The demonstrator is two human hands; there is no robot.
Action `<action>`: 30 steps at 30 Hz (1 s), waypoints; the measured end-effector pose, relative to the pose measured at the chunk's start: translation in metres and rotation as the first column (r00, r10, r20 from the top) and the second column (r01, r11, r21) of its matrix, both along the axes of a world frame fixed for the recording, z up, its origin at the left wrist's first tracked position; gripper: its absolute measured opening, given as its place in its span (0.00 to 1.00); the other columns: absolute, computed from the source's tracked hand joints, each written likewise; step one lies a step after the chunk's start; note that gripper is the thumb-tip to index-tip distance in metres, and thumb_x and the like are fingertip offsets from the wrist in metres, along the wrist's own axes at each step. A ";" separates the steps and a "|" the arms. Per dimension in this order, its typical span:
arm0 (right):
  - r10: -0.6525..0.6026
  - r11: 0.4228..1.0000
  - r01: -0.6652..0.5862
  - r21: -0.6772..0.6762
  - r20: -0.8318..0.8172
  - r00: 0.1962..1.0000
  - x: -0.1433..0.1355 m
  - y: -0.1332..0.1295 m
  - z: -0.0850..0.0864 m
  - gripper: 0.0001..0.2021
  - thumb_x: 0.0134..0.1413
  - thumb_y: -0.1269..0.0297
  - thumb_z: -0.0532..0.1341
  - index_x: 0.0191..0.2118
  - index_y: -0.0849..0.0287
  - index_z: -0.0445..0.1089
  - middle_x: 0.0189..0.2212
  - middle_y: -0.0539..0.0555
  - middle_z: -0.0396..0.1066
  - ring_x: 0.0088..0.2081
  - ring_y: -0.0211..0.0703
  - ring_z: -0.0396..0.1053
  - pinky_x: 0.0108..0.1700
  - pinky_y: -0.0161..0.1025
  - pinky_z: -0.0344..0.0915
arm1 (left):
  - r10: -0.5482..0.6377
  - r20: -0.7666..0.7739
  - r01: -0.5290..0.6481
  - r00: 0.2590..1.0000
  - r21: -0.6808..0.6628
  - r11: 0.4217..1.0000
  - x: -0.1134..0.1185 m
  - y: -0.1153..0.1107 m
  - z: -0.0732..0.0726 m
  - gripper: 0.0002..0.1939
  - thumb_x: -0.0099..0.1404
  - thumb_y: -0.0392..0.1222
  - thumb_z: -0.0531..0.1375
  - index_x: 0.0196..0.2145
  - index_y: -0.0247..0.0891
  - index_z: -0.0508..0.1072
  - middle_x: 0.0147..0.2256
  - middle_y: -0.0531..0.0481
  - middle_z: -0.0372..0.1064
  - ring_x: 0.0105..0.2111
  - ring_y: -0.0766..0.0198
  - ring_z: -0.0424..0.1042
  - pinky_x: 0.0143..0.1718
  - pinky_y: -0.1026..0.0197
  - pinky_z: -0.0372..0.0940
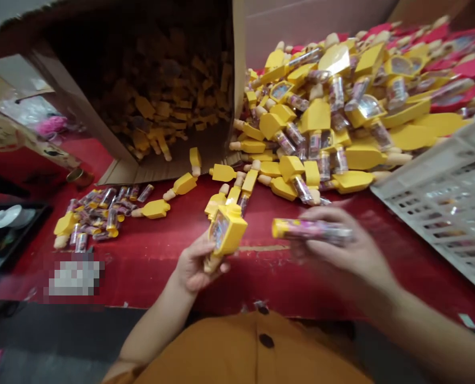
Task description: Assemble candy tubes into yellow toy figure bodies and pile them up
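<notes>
My left hand [199,265] is closed around the pale lower end of a yellow plastic toy piece [231,232], which has a clear window on one face and a round neck at its top. In my right hand [337,248], smeared a little by motion, lies a clear tube [309,229] with a printed wrap and a yellow end. That yellow end points left, toward the toy piece, and the two are apart. Just beyond my left hand, several similar yellow pieces [248,181] lie on the red table [257,277].
A cardboard box [67,101] on its side holds many yellow pieces. A heap of yellow pieces with tubes attached [317,114] spreads at back right, beside a white plastic basket [433,181]. Loose tubes [111,218] lie at left, near a black tray [29,229] with a white lidded cup [14,216].
</notes>
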State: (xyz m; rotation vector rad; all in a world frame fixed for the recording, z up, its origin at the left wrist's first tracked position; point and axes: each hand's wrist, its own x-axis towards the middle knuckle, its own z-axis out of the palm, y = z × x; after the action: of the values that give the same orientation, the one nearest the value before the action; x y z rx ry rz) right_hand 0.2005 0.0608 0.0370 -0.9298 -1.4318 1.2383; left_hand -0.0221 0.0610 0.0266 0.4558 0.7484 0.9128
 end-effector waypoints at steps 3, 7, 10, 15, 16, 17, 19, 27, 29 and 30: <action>0.012 0.997 -0.036 -0.062 -0.350 0.937 -0.022 -0.008 -0.020 0.13 0.49 0.64 0.60 0.39 0.54 0.54 0.29 0.48 0.62 0.26 0.31 0.65 0.25 0.28 0.63 | -0.113 -0.022 0.114 0.993 0.100 0.988 -0.003 -0.005 -0.003 0.26 0.41 0.47 0.64 0.37 0.35 0.63 0.26 0.48 0.67 0.21 0.68 0.67 0.12 0.74 0.56; 0.001 1.000 -0.005 -0.031 -0.141 0.990 -0.016 -0.015 -0.038 0.12 0.50 0.69 0.58 0.39 0.54 0.55 0.37 0.50 0.61 0.34 0.31 0.65 0.33 0.28 0.65 | -0.248 -0.093 0.259 0.964 0.128 0.957 -0.014 -0.010 -0.009 0.25 0.46 0.54 0.63 0.34 0.32 0.63 0.22 0.47 0.68 0.14 0.72 0.63 0.10 0.75 0.52; 0.022 0.987 -0.067 0.148 0.286 0.958 0.005 -0.016 -0.035 0.15 0.49 0.68 0.59 0.44 0.54 0.57 0.37 0.51 0.63 0.38 0.33 0.64 0.38 0.29 0.63 | -0.292 -0.152 0.313 0.944 0.142 0.939 -0.012 -0.013 -0.015 0.24 0.47 0.52 0.63 0.36 0.34 0.61 0.27 0.46 0.70 0.15 0.71 0.65 0.11 0.73 0.55; 0.086 0.871 -0.359 0.335 0.616 0.783 0.025 -0.012 -0.022 0.14 0.52 0.68 0.57 0.47 0.61 0.60 0.37 0.54 0.65 0.39 0.34 0.63 0.43 0.31 0.61 | -0.495 -0.406 0.545 0.768 0.011 0.838 0.005 -0.015 -0.010 0.22 0.46 0.45 0.66 0.37 0.36 0.64 0.28 0.54 0.66 0.21 0.72 0.64 0.19 0.71 0.60; 0.112 0.854 -0.398 0.336 0.628 0.770 0.026 -0.011 -0.020 0.14 0.53 0.68 0.57 0.46 0.62 0.60 0.37 0.54 0.65 0.40 0.35 0.62 0.43 0.32 0.61 | -0.535 -0.456 0.596 0.712 -0.012 0.803 0.007 -0.015 -0.007 0.20 0.47 0.44 0.65 0.36 0.35 0.65 0.27 0.54 0.65 0.22 0.73 0.64 0.21 0.71 0.60; 0.149 0.838 -0.439 0.324 0.638 0.755 0.026 -0.011 -0.019 0.14 0.53 0.68 0.57 0.46 0.63 0.61 0.36 0.55 0.65 0.40 0.35 0.62 0.42 0.32 0.60 | -0.561 -0.502 0.639 0.658 -0.022 0.769 0.009 -0.015 -0.005 0.18 0.47 0.43 0.65 0.34 0.35 0.65 0.27 0.55 0.65 0.23 0.73 0.63 0.22 0.70 0.59; 0.235 0.807 -0.521 0.279 0.657 0.716 0.025 -0.012 -0.015 0.12 0.54 0.66 0.56 0.45 0.64 0.62 0.35 0.55 0.65 0.37 0.35 0.62 0.39 0.32 0.61 | -0.572 -0.586 0.691 0.573 -0.028 0.722 0.012 -0.017 -0.001 0.16 0.48 0.44 0.64 0.32 0.34 0.66 0.27 0.55 0.65 0.25 0.72 0.63 0.25 0.69 0.58; 0.358 0.771 -0.624 0.132 0.721 0.594 0.021 -0.036 -0.012 0.12 0.56 0.63 0.53 0.40 0.67 0.67 0.25 0.54 0.63 0.25 0.34 0.58 0.27 0.31 0.56 | -0.482 -0.764 0.777 0.428 0.039 0.628 0.021 -0.040 -0.004 0.14 0.51 0.48 0.62 0.32 0.36 0.67 0.26 0.55 0.69 0.26 0.69 0.66 0.27 0.68 0.58; 0.405 0.831 -0.556 0.010 0.673 0.619 0.017 -0.041 -0.015 0.11 0.56 0.63 0.53 0.36 0.65 0.69 0.25 0.53 0.64 0.26 0.33 0.59 0.28 0.31 0.56 | -0.447 -0.802 0.769 0.395 0.023 0.639 0.022 -0.046 -0.009 0.15 0.51 0.50 0.62 0.32 0.37 0.68 0.26 0.55 0.69 0.26 0.68 0.66 0.27 0.68 0.58; 0.442 0.854 -0.514 -0.079 0.632 0.636 0.015 -0.042 -0.017 0.11 0.55 0.63 0.54 0.35 0.65 0.69 0.25 0.53 0.65 0.27 0.33 0.60 0.29 0.31 0.56 | -0.422 -0.826 0.762 0.375 0.016 0.647 0.023 -0.049 -0.011 0.16 0.51 0.50 0.62 0.33 0.37 0.68 0.26 0.55 0.69 0.26 0.68 0.66 0.26 0.68 0.58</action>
State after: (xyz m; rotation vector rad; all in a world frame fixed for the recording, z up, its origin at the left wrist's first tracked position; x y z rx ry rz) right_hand 0.2159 0.0183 0.0202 -0.9680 -2.3979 1.2517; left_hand 0.0009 0.0123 0.0156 1.4803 1.0504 0.0631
